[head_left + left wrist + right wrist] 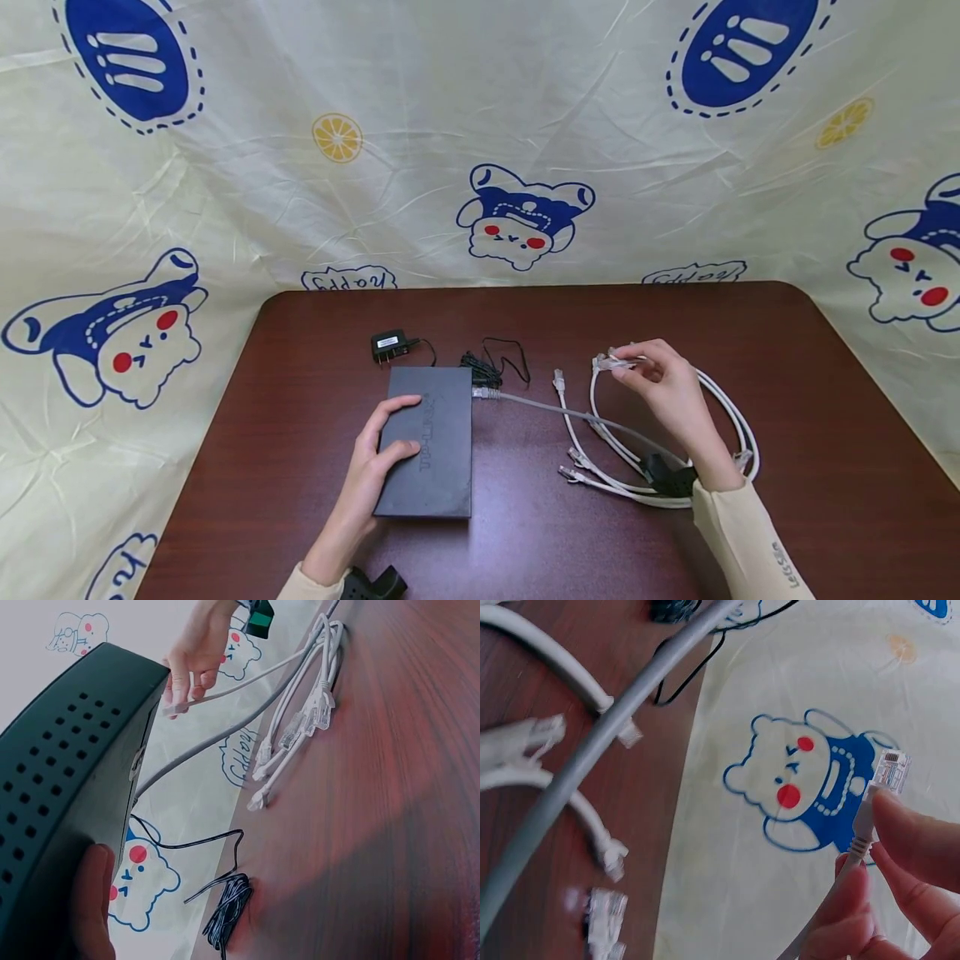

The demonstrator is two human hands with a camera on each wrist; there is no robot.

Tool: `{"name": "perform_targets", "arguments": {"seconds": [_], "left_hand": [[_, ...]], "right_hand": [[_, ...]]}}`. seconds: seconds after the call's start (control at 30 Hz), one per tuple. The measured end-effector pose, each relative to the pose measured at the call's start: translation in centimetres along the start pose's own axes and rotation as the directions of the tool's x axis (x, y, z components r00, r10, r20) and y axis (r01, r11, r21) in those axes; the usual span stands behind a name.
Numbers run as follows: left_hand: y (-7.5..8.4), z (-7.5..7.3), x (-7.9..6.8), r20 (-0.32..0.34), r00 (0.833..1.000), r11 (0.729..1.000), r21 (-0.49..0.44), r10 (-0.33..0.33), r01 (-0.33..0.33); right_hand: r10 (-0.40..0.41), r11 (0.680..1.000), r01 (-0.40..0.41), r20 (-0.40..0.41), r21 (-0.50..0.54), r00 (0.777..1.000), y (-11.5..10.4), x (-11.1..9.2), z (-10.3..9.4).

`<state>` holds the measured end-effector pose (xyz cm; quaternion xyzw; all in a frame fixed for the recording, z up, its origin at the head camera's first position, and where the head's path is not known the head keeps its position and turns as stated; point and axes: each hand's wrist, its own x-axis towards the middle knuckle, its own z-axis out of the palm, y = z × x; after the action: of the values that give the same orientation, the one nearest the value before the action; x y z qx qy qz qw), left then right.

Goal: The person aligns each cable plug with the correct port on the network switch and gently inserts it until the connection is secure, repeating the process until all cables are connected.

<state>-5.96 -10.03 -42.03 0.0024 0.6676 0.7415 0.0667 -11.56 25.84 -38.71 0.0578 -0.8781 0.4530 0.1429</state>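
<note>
The grey cable (592, 752) is already plugged into the dark box (438, 467), which the left hand (378, 454) grips left of centre; the right hand (667, 396) pinches a white plug (889, 771), not yet connected, and further white plugs (558, 381) lie loose on the surface (300, 467)

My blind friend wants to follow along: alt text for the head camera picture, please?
A person's left grip holds a dark box with a gray cable plugged in, while the right grip pinches a clear plug. White cables lie looped on the brown table; a black power adapter sits beyond the box.
</note>
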Motion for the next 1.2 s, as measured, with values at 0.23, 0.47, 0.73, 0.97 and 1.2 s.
{"name": "perform_targets", "arguments": {"seconds": [0.23,0.47,0.73,0.97,1.2], "left_hand": [[0.1,0.2,0.0,-0.005,1.000,1.000,-0.005,0.003,-0.003],[0.2,0.4,0.1,0.001,1.000,0.999,-0.032,0.000,0.001],[0.3,0.4,0.0,0.002,1.000,0.999,-0.033,-0.001,0.001],[0.3,0.5,0.0,0.007,1.000,1.000,-0.028,0.003,-0.003],[0.3,0.6,0.0,0.006,1.000,1.000,-0.024,0.003,-0.003]], "right_hand": [[-0.043,0.999,0.043,-0.003,0.003,0.999,-1.5,-0.1,0.7],[-0.081,0.996,0.081,-0.002,0.025,0.997,-2.1,-0.1,1.3],[-0.049,0.996,0.048,0.016,0.069,0.999,-3.1,-0.5,2.0],[-0.084,0.994,0.083,0.016,0.067,0.996,-3.9,-0.8,3.0],[-0.133,0.987,0.132,0.005,0.092,0.991,-4.9,-0.9,4.4]]}}
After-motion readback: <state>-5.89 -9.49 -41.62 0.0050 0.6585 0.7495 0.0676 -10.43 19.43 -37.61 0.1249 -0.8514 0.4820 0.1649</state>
